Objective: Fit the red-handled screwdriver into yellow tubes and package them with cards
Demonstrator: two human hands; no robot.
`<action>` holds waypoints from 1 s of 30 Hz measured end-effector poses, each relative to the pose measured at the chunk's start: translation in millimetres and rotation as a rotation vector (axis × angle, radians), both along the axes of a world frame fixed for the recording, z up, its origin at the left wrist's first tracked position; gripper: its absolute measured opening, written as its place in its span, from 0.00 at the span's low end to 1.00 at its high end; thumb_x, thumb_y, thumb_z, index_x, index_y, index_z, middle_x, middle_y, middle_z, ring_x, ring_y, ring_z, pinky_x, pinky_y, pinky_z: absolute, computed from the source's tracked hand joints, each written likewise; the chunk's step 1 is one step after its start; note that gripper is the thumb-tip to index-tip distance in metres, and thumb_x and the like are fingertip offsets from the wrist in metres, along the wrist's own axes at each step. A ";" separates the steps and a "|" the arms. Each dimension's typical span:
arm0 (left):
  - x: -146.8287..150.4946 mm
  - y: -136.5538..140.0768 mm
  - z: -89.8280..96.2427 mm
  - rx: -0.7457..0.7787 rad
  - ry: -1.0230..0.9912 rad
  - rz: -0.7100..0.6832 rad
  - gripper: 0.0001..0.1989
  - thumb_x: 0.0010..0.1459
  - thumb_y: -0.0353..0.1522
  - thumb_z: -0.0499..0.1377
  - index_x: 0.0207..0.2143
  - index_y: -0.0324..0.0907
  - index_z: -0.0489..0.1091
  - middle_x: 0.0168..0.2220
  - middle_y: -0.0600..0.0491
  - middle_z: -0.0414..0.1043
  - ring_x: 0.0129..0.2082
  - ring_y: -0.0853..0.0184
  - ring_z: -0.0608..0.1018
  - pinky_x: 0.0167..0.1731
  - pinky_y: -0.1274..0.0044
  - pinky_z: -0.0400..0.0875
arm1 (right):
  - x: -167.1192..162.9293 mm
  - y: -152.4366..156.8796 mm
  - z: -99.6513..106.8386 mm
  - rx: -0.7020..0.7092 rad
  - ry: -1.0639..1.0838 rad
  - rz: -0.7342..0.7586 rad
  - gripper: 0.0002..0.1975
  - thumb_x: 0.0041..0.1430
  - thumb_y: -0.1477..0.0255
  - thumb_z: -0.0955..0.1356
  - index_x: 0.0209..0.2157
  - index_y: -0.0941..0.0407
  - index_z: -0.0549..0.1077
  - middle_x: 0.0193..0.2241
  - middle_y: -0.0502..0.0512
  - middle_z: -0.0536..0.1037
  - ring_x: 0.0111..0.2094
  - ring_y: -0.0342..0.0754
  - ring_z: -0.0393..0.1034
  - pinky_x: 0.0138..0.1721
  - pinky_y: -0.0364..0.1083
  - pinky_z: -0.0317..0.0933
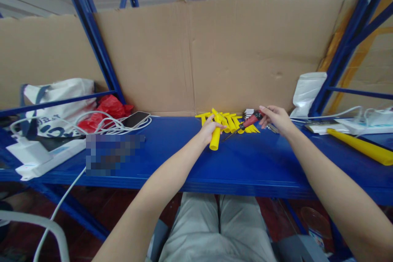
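Note:
My left hand point(209, 127) is closed around a yellow T-shaped plastic piece point(215, 139), its round tube end tilted toward me. In my right hand point(272, 118) is a screwdriver point(249, 121) with a red and black handle, its thin shaft slanting down and left toward the held piece. The tip ends close to the yellow tube; whether the two touch I cannot tell. Behind both hands several similar yellow pieces point(231, 123) lie in a row on the blue shelf point(172, 155). Small metal parts point(272, 128) lie beneath my right hand, partly hidden.
A phone point(136, 119) and coiled white cable lie left, near a red bag point(113, 107), a cloth bag point(67, 94) and a power strip point(55, 157). To the right are a white pouch point(308, 92) and a long yellow piece point(360, 147). Cardboard point(233, 57) walls the back.

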State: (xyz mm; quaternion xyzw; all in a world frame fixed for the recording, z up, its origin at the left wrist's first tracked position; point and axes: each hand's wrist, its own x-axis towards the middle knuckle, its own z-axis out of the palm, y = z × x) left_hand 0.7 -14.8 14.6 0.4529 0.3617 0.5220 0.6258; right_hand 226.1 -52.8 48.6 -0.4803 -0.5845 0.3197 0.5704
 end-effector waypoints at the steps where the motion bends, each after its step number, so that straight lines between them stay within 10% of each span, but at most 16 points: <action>1: 0.3 -1.4 1.5 -0.024 0.010 -0.013 0.45 0.40 0.15 0.57 0.61 0.46 0.51 0.47 0.42 0.70 0.26 0.69 0.76 0.17 0.83 0.62 | 0.5 -0.2 0.5 0.026 0.016 -0.020 0.20 0.46 0.54 0.71 0.23 0.55 0.66 0.11 0.51 0.71 0.11 0.43 0.64 0.13 0.41 0.60; 30: 1.6 -8.0 2.0 -0.046 0.053 -0.186 0.47 0.40 0.16 0.55 0.62 0.46 0.45 0.47 0.43 0.70 0.23 0.70 0.77 0.14 0.84 0.60 | 7.5 11.0 -2.0 0.316 0.206 -0.254 0.23 0.43 0.48 0.69 0.22 0.53 0.63 0.12 0.50 0.71 0.11 0.45 0.65 0.13 0.43 0.61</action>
